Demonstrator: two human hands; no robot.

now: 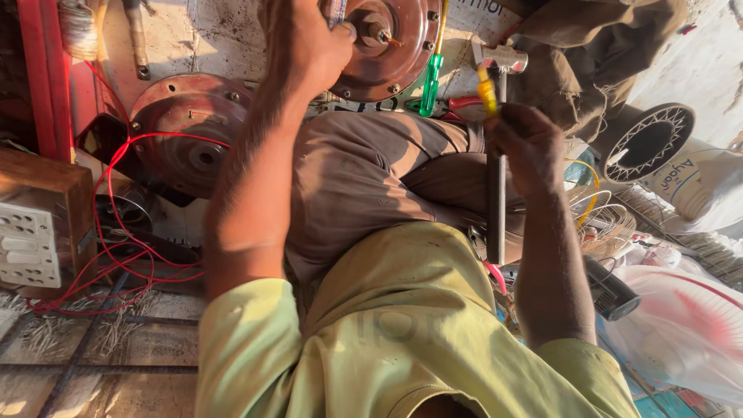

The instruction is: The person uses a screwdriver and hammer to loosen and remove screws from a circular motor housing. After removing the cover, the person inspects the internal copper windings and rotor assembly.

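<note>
The left hand (306, 39) curls its fingers against the rim of a round reddish-brown motor housing (387, 46), steadying it; the right hand (526, 147) is wrapped tight around a hammer (496, 155), head up beside the housing; a second housing (190, 131) lies left, trailing red wires (116, 232).
</note>
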